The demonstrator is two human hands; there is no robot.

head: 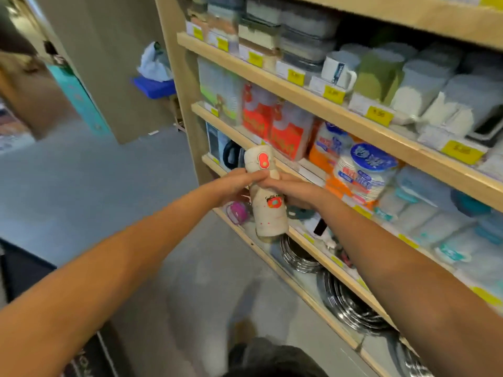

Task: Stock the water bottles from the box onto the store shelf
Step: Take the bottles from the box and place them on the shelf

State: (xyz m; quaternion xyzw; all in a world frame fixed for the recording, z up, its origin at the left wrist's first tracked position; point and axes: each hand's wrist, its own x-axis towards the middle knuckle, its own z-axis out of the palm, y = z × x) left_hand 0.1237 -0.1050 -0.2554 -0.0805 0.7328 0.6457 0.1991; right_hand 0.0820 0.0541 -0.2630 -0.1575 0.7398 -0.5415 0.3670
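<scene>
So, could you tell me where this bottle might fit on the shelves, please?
Only a small patch seems free, between the teal item and the black item on the shelf level behind the bottle, just under the right hand. The paper plates and containers above are packed tight.

Water bottle [268,197]: cream-white cylinder with a wider cap section on top. Orange-red oval button on the cap, an orange-red cartoon sticker mid-body, a few tiny red dots lower down. Cap looks closed. Pose is near upright, top leaning slightly left. It is off any surface, gripped around the narrower neck by the left hand [236,186] and the right hand [294,191], fingers of both wrapped over it. It sits just in front of the store shelf [181,85], a light wooden unit with several tiers and yellow price tags on the front edges. The bottle's base is level with a lower tier's edge.
</scene>
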